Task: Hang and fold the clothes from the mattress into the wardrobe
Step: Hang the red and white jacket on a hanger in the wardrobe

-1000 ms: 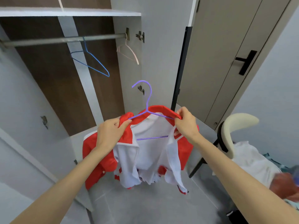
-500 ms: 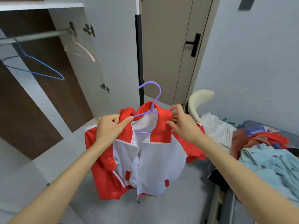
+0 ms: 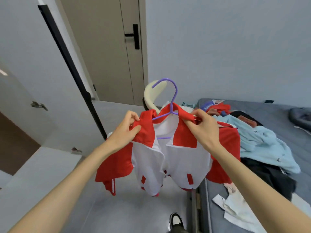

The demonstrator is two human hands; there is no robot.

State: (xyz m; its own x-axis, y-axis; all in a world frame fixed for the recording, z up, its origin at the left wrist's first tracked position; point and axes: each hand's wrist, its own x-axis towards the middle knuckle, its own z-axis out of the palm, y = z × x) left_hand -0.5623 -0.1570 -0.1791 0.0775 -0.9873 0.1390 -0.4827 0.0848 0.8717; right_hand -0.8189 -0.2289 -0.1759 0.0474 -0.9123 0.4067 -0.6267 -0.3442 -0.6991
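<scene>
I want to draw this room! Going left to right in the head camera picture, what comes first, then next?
Metal hinge → left hand → purple hanger → right hand → light blue garment on the mattress. Both hands pinch the red and white jacket, which spreads across the middle.

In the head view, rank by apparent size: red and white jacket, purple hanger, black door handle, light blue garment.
1. red and white jacket
2. light blue garment
3. purple hanger, partly hidden inside the jacket
4. black door handle, though it is farther from the camera
</scene>
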